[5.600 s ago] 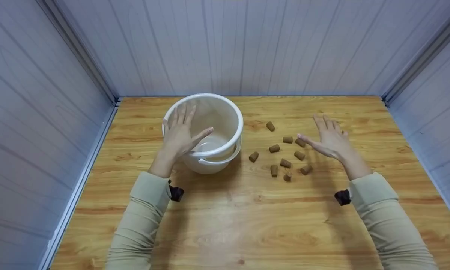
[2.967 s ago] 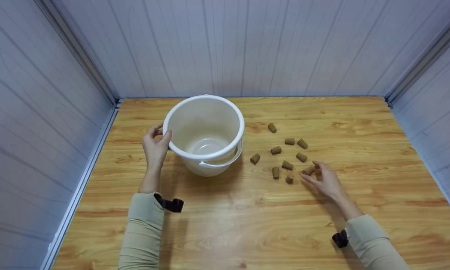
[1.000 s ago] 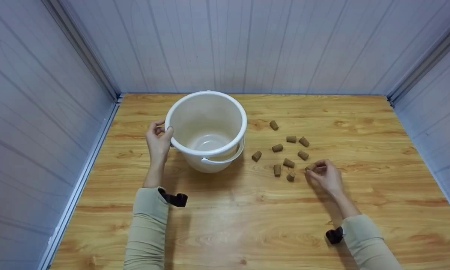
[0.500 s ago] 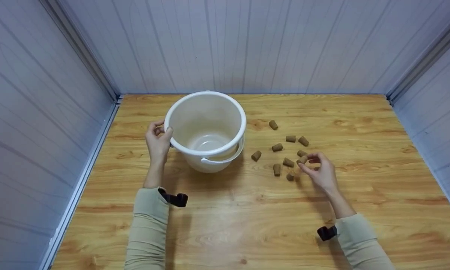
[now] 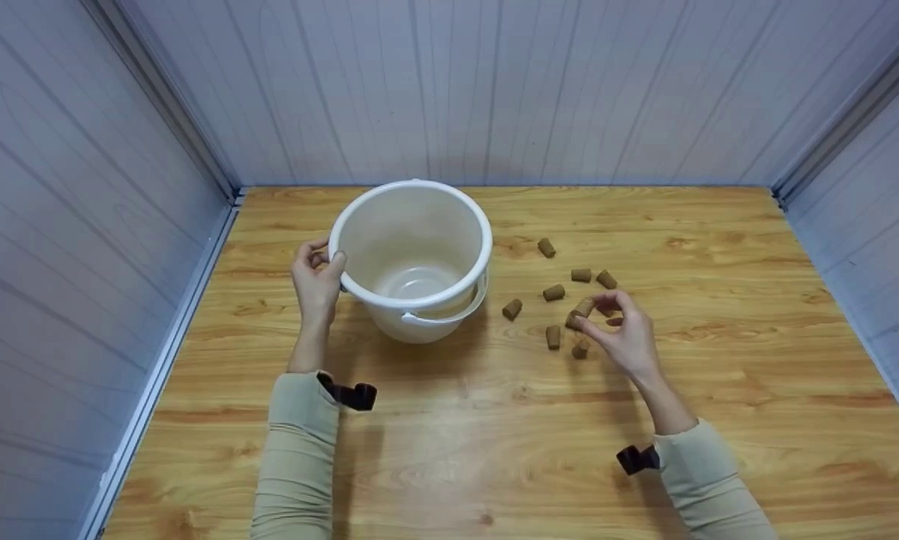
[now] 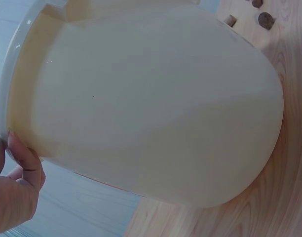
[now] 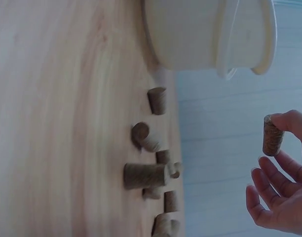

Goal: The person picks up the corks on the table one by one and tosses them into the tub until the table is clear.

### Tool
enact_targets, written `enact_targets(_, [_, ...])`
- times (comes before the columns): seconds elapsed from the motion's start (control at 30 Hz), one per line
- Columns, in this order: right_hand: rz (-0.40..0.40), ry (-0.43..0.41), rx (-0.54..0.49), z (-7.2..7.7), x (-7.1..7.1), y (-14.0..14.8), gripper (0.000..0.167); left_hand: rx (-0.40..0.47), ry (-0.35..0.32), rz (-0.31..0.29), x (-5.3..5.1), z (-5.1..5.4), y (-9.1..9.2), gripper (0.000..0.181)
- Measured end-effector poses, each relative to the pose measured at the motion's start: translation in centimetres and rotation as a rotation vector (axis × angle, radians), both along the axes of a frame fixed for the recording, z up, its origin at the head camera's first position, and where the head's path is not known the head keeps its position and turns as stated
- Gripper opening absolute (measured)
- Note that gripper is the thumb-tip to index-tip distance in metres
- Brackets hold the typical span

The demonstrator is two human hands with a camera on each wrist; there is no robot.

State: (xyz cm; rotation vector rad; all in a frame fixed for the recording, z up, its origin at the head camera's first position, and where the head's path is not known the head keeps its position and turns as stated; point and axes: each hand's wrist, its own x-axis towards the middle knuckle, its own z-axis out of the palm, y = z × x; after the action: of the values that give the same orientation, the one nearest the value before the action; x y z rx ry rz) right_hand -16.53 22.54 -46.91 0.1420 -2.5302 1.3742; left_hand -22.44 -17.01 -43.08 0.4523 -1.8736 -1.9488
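A white bucket (image 5: 419, 330) stands upright on the wooden table, its handle hanging down at the front right. My left hand (image 5: 316, 289) grips the bucket's rim on the left side, thumb over the edge; the left wrist view shows its fingers (image 6: 25, 160) bent under that rim. Between thumb and forefinger, my right hand (image 5: 623, 334) pinches a cork stopper (image 7: 273, 137), raised above the table. Several other cork stoppers lie right of the bucket, among them one at the back (image 5: 546, 247) and one nearest the bucket (image 5: 512, 309). The right hand hides part of this group.
The wooden table (image 5: 449, 450) is bounded by a back wall (image 5: 456, 90), a left wall (image 5: 82, 262) and a right wall (image 5: 861, 247). A small black camera (image 5: 355, 396) sits on the left wrist and another black camera (image 5: 636, 459) on the right.
Both hands were spread open at first. The left took hold of the bucket's rim; the right pinched the rightmost cork stopper, lifted it and moved left toward the bucket.
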Motion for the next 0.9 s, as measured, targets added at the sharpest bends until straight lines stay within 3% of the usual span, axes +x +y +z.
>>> enact_targets(0.57, [0.137, 0.258, -0.022, 4.2, 1.2, -3.8, 0.033, -0.015, 0.007, 0.013, 0.0, 0.1, 0.1, 0.03])
enact_targets(0.9, [0.178, 0.313, -0.07, 6.1, 0.1, -6.1, 0.032, 0.006, 0.015, -0.001, 0.0, 0.1, 0.0, 0.029])
